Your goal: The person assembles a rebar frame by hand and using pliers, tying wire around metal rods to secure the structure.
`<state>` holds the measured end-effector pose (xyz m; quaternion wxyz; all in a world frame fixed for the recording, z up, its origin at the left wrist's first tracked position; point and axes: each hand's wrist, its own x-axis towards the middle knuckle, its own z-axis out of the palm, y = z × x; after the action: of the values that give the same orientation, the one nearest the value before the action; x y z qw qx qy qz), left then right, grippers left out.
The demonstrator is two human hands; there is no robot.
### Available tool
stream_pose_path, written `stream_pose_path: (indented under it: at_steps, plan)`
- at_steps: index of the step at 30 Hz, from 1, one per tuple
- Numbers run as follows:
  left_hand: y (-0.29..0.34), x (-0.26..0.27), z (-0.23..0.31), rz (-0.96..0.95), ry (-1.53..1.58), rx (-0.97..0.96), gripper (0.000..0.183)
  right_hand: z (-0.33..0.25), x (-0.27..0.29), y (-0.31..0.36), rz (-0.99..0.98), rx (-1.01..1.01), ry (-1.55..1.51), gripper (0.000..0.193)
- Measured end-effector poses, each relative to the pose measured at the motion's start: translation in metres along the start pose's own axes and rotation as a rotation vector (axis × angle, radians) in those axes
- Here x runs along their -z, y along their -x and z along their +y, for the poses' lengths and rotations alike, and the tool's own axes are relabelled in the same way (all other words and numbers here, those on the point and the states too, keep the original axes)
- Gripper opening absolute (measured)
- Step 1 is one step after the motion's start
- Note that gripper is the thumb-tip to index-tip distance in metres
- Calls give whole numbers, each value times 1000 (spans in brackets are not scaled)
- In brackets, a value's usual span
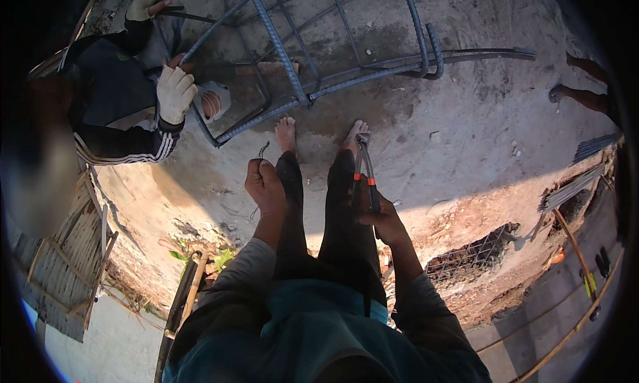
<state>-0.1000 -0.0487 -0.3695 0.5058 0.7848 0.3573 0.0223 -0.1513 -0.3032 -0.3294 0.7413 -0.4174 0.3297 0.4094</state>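
Note:
My left hand [266,186] is closed around a small bundle of thin tie wire [263,149], whose looped ends stick up past the fingers. In my right hand [385,216] is a pair of end-cutting pincers [363,163] with dark handles and orange bands. The pincers' head points away from me, above my right foot. Beyond both hands lies a rebar cage [279,106] of ribbed steel bars, touched by neither hand. At the left, a co-worker's white-gloved hand [176,95] grips one bar of that cage, and another gloved hand [148,2] is at the top.
My bare feet [286,134] stand on a dusty concrete floor [466,136], close to the cage's near bar. Another person's leg [586,100] shows at the right. Corrugated sheets [66,276], bamboo poles [193,286] and a steel mesh [469,256] lie around the lower edges.

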Motion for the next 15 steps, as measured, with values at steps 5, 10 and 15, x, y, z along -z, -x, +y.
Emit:
stream_pose_path:
  at_steps: [5, 10, 15]
  plan:
    - [15, -11, 29, -175, 136, 14, 26, -32, -3, 4, 118, 426, 27, 73]
    - [39, -21, 22, -375, 152, 47, 24, -139, 60, -2, 628, 757, 237, 47]
    - [46, -40, 38, -375, 212, 33, 22, -260, 127, -37, 646, 1147, 197, 30]
